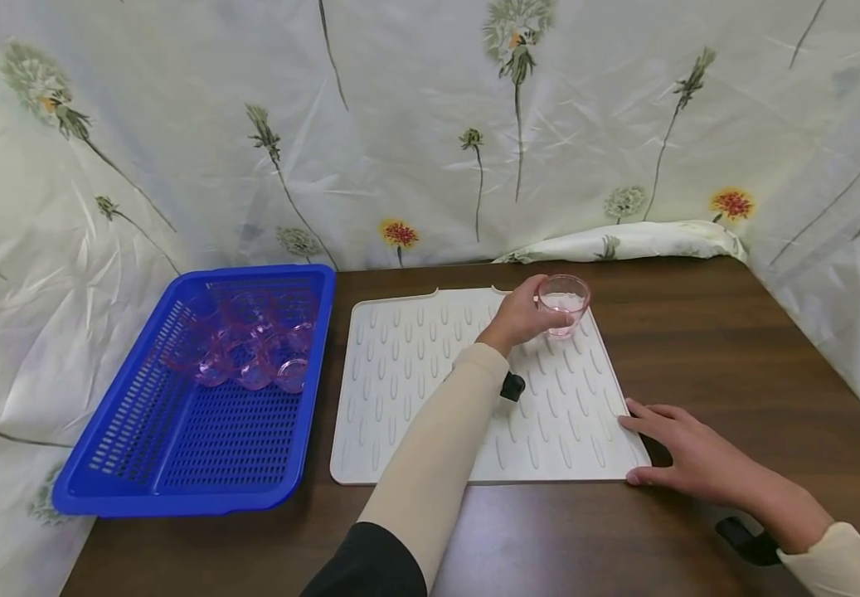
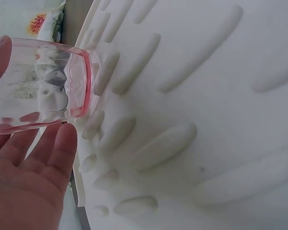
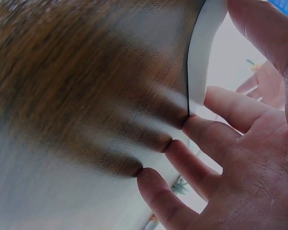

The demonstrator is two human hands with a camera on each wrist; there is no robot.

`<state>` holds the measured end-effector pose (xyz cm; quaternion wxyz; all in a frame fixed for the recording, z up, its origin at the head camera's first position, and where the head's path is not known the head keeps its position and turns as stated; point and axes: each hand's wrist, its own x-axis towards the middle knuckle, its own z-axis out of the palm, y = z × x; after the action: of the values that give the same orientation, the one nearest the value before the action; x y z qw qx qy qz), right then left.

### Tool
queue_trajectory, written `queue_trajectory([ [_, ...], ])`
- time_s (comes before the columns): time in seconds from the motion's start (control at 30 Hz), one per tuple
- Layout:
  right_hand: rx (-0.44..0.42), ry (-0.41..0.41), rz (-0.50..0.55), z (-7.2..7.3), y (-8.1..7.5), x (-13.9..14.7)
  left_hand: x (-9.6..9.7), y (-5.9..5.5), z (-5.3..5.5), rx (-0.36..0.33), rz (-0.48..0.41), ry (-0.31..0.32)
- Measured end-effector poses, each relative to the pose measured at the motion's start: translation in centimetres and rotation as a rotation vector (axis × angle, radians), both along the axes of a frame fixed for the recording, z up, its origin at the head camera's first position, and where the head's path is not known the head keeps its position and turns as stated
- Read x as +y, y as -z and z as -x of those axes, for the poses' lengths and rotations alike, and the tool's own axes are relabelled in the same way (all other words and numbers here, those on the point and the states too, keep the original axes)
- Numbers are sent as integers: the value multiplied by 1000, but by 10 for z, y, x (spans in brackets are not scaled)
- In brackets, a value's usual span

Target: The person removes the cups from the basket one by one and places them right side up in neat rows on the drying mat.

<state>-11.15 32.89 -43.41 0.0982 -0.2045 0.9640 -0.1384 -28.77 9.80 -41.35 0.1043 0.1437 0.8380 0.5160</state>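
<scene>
At the far right corner of the white drying mat (image 1: 415, 414), my left hand (image 1: 522, 317) holds a clear, pink-tinted drinking glass (image 1: 566, 308) between thumb and fingers. The left wrist view shows the glass (image 2: 48, 86) upright, its base at or just over the ridged mat (image 2: 220, 115); whether it touches cannot be told. My right hand (image 1: 698, 456) rests at the mat's near right corner. Its fingertips (image 3: 151, 182) touch the wooden table, with the thumb and index finger by the mat's edge.
A blue plastic basket (image 1: 176, 503) stands to the left of the mat, with several pink glasses (image 1: 254, 365) grouped toward its far end. The brown table (image 1: 698, 332) extends right of the mat. Flower-printed cloth (image 1: 415, 149) hangs behind and at both sides, bunched at the back edge.
</scene>
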Motion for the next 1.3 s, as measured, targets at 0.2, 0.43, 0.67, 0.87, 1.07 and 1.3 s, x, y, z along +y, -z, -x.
queue_trajectory([
  [0.2, -5, -1, 4, 0, 0, 0, 2, -1, -1, -5, 20, 5],
  [0.43, -8, -1, 2, 0, -2, 1, 1, -4, -2, 0, 37, 6],
  [0.67, -13, 4, -2, 0, -4, -1, 2, -3, -1, 6, 35, 11],
  [0.87, -12, 6, 5, -1, -4, -1, 3, -3, -2, -1, 46, 1],
  [1.07, -5, 0, 4, 0, -4, -1, 1, -6, -3, -33, 108, -33],
  [1.3, -10, -1, -4, 0, -2, -1, -16, -21, 3, -12, 155, 10],
])
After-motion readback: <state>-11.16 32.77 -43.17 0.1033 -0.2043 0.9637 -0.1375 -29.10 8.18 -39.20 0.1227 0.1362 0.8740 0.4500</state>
